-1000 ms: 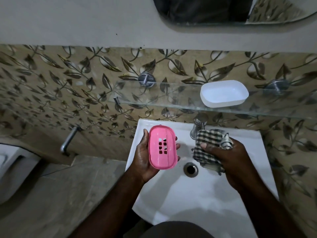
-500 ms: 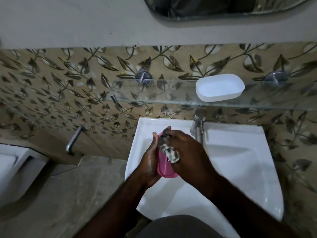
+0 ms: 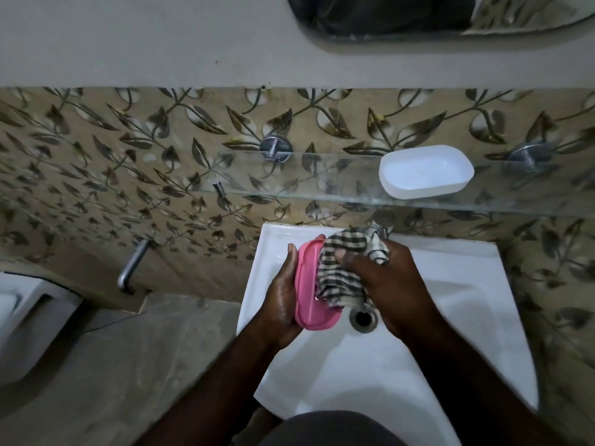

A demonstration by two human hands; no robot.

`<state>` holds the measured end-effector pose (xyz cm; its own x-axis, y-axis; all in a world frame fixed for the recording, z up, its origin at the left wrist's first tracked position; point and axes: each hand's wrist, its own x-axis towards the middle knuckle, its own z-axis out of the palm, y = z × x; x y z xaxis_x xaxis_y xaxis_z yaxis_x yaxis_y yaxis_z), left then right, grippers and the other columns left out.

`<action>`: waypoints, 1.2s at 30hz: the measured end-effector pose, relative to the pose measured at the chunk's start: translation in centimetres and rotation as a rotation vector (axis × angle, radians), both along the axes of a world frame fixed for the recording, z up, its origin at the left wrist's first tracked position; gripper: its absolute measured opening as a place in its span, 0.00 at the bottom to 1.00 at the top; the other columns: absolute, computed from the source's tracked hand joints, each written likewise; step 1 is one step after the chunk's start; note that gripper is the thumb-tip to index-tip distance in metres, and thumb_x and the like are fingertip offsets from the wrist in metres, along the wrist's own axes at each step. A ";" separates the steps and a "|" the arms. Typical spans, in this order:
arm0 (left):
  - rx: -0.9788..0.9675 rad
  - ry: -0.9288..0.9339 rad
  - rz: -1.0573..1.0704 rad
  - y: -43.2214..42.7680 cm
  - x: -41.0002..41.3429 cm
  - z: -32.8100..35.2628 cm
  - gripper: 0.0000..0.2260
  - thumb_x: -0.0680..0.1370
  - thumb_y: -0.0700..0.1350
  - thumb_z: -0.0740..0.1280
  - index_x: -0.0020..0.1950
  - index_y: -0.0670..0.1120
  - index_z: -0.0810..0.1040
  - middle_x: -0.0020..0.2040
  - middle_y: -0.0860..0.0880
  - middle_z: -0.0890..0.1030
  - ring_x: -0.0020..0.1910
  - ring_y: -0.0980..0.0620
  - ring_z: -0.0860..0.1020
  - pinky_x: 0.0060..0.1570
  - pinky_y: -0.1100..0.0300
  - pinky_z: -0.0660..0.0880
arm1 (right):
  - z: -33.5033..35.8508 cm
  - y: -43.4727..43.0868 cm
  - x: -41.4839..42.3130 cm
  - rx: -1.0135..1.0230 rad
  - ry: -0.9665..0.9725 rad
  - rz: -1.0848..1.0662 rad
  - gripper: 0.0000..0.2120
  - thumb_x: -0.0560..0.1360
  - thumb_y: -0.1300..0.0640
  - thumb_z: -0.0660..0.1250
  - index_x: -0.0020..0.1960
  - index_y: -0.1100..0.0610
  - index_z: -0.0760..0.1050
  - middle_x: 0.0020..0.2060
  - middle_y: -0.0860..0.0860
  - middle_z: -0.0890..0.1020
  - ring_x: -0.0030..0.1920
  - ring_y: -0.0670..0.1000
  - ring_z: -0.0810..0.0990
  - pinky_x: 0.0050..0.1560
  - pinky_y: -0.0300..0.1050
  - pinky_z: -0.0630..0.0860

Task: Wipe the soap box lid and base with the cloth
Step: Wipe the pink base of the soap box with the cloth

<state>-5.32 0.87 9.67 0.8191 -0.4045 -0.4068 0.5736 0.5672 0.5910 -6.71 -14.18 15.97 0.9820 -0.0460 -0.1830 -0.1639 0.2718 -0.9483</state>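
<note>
The pink part of the soap box (image 3: 306, 280) is held over the sink (image 3: 450, 317), stood on its long edge. It is gripped by the left hand (image 3: 283, 300), with the thumb and fingers curled round its edges. The checked cloth (image 3: 341, 275) is bunched in the right hand (image 3: 396, 284), whose fingers are closed round it, and it is pressed against the pink face. The white part (image 3: 425, 172) is left on the glass shelf (image 3: 289, 178), well apart from both hands.

The plastic is judged to be light, stiff and perhaps slippery, so it is best taken by the rims. The cloth is soft and can be pushed easily into corners.

Much of the pink face is covered by the cloth, and the tap (image 3: 381, 227) is nearly hidden behind it. Which part is the lid cannot be told. The mirror (image 3: 418, 14) is cut off at the top.
</note>
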 end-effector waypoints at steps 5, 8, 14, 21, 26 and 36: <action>0.061 -0.085 0.004 -0.3 0.2 0.8 0.23 0.81 0.60 0.52 0.70 0.51 0.73 0.54 0.42 0.82 0.50 0.46 0.82 0.50 0.53 0.79 | -1.1 3.0 -1.8 -0.325 -0.052 0.112 0.06 0.68 0.58 0.71 0.45 0.58 0.82 0.38 0.58 0.86 0.40 0.60 0.86 0.42 0.64 0.82; 0.053 -0.105 0.012 0.3 0.3 1.2 0.22 0.81 0.59 0.52 0.71 0.53 0.72 0.54 0.41 0.82 0.50 0.45 0.81 0.52 0.51 0.78 | -0.7 2.9 -2.0 -0.222 0.038 0.188 0.04 0.73 0.66 0.71 0.44 0.59 0.82 0.38 0.62 0.85 0.39 0.64 0.85 0.40 0.67 0.81; 0.067 -0.078 0.033 -0.6 -0.2 1.3 0.22 0.78 0.58 0.57 0.62 0.46 0.80 0.56 0.43 0.84 0.53 0.47 0.83 0.53 0.53 0.79 | -0.6 3.1 0.3 -0.273 -0.130 -0.033 0.06 0.68 0.56 0.72 0.44 0.56 0.83 0.39 0.55 0.86 0.41 0.55 0.86 0.46 0.56 0.83; -0.006 0.001 0.049 -0.5 -0.4 0.9 0.23 0.78 0.61 0.57 0.61 0.48 0.81 0.50 0.41 0.84 0.47 0.45 0.83 0.50 0.51 0.79 | -0.8 2.5 -0.9 -0.208 0.036 0.195 0.07 0.73 0.69 0.69 0.42 0.59 0.82 0.36 0.57 0.86 0.36 0.56 0.85 0.40 0.56 0.83; 0.009 0.004 0.046 -1.0 -0.1 0.9 0.23 0.76 0.60 0.60 0.58 0.45 0.82 0.55 0.42 0.83 0.52 0.45 0.81 0.57 0.49 0.74 | -0.3 2.3 1.5 -0.283 -0.136 -0.021 0.05 0.70 0.61 0.73 0.46 0.59 0.83 0.40 0.55 0.86 0.42 0.55 0.86 0.45 0.52 0.82; -0.015 0.053 0.053 -1.3 -0.2 1.0 0.24 0.77 0.60 0.59 0.53 0.44 0.85 0.53 0.43 0.84 0.50 0.47 0.83 0.52 0.52 0.80 | -0.3 2.0 2.1 -0.488 -0.209 0.069 0.12 0.66 0.54 0.73 0.48 0.57 0.83 0.40 0.53 0.86 0.43 0.54 0.86 0.47 0.58 0.81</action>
<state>-5.54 -0.42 10.71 0.8169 -0.3674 -0.4446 0.5728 0.6066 0.5513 -4.61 -12.21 15.67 0.9990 -0.0107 0.0434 0.0401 -0.2134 -0.9761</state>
